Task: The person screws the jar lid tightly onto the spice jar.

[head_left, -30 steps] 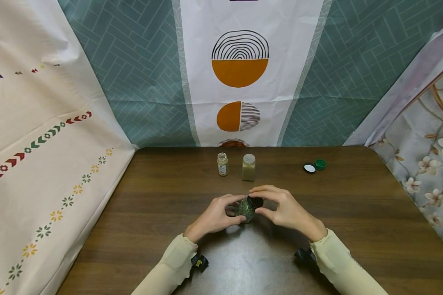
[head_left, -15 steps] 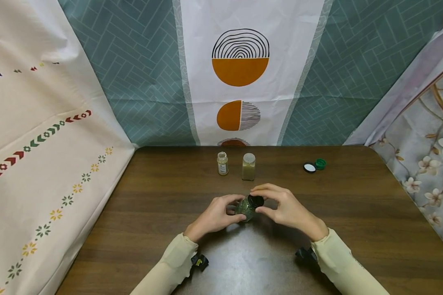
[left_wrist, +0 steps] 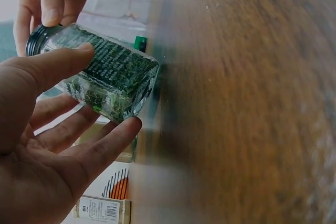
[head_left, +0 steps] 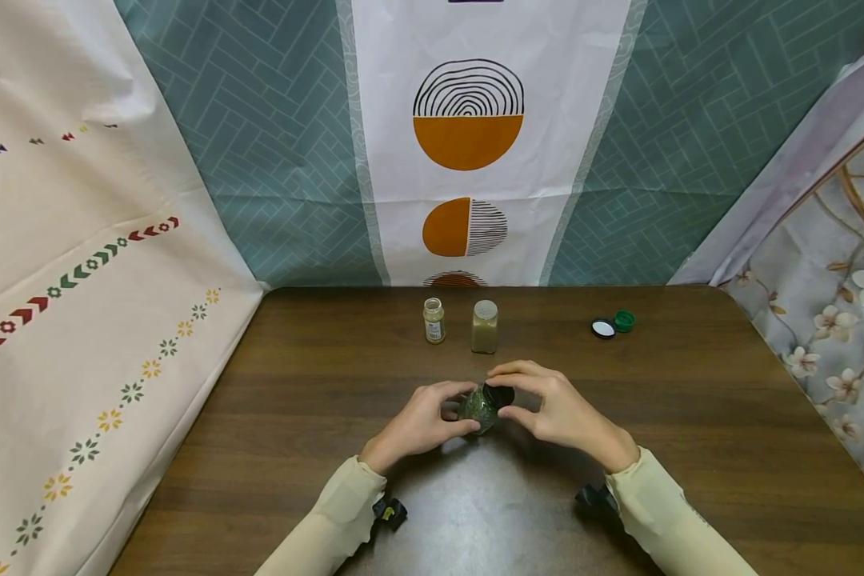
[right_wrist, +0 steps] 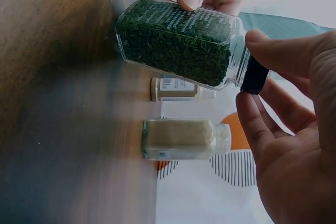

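Observation:
A glass spice jar [right_wrist: 176, 43] of dried green herbs leans toward the right, close over the table. My left hand [head_left: 421, 420] grips its body between thumb and fingers. With thumb and fingertips, my right hand [head_left: 558, 404] pinches the black lid [right_wrist: 254, 74] at the jar's mouth. White printing shows on the glass in the left wrist view, where the left thumb lies across the jar [left_wrist: 113, 72]. Glass threads show below the lid in the right wrist view.
Beyond the hands stand a small uncapped jar [head_left: 434, 322] with a white label and a square jar [head_left: 485, 330] of pale powder. A black lid with a white liner [head_left: 603, 328] and a green lid [head_left: 624, 321] lie at the back right of the wooden table [head_left: 317, 360].
The jar and its lid have shifted very slightly between the hands. Both hands keep nearly the same place and hold; the other jars and lids have not moved.

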Tool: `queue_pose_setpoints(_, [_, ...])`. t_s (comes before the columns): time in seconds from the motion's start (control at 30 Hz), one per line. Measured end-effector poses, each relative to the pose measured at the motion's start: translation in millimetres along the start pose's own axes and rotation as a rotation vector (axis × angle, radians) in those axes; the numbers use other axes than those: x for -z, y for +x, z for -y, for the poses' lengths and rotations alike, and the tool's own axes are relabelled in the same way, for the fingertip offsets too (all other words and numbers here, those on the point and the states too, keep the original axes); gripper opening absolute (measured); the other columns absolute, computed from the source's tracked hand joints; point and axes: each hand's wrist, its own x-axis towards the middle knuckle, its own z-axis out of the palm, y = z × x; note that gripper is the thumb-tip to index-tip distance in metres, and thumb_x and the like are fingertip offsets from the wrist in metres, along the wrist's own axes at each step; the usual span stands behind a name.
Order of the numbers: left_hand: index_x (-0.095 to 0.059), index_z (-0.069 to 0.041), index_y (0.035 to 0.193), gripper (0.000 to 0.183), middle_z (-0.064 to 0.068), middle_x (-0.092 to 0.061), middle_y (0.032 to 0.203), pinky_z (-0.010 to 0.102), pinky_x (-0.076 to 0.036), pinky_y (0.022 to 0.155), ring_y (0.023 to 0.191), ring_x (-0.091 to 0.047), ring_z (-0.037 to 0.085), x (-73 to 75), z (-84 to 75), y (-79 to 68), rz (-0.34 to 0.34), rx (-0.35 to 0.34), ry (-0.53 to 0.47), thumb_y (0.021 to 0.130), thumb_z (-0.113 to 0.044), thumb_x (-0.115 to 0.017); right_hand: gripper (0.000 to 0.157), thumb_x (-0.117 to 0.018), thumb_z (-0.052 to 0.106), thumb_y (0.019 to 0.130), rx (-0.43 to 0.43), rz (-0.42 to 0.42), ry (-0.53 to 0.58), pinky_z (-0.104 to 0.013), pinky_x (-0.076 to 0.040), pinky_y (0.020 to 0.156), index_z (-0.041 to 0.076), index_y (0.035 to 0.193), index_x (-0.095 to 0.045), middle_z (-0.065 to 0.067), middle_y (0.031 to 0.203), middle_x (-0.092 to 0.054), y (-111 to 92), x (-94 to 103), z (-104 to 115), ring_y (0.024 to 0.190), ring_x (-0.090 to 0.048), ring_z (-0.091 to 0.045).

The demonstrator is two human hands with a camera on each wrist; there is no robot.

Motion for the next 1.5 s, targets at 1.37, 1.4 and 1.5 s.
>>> queue_pose_setpoints(1.37, [-0.061, -0.006, 0.141, 0.053, 0.013, -0.064, 0.139, 0.030, -0.061, 0.090, 0.119, -0.069, 0.029, 1.6, 0.4, -1.1, 0.008, -0.009, 0.026, 0.094, -0.020, -0.079, 0.049, -0.085, 0.025, 0.087, -0.188, 0.040, -0.010, -0.035, -0.061, 0.072, 0.014, 0.131, -0.069, -0.001, 0.118, -0.066, -1.8, 3.0, 1.0, 0.095, -0.068, -0.014])
queue_pose_setpoints(1.4, [-0.061, -0.006, 0.141, 0.053, 0.013, -0.064, 0.139, 0.030, -0.061, 0.090, 0.120, -0.068, 0.029, 1.6, 0.5, -1.0, 0.008, -0.009, 0.028, 0.094, -0.020, -0.079, 0.049, -0.085, 0.026, 0.087, -0.194, 0.042, -0.015, -0.035, -0.061, 0.072, 0.014, 0.131, -0.068, 0.000, 0.117, -0.066, -2.1, 3.0, 0.8, 0.096, -0.068, -0.015])
queue_pose_setpoints(1.5, [-0.061, -0.006, 0.141, 0.052, 0.013, -0.064, 0.139, 0.032, -0.061, 0.090, 0.119, -0.069, 0.028, 1.3, 0.7, -1.2, 0.007, -0.014, 0.043, 0.094, -0.020, -0.079, 0.053, -0.086, 0.029, 0.086, -0.215, 0.046, -0.020, -0.033, -0.060, 0.072, 0.014, 0.133, -0.067, 0.001, 0.116, -0.066, -2.1, 4.3, 1.7, 0.095, -0.067, -0.018])
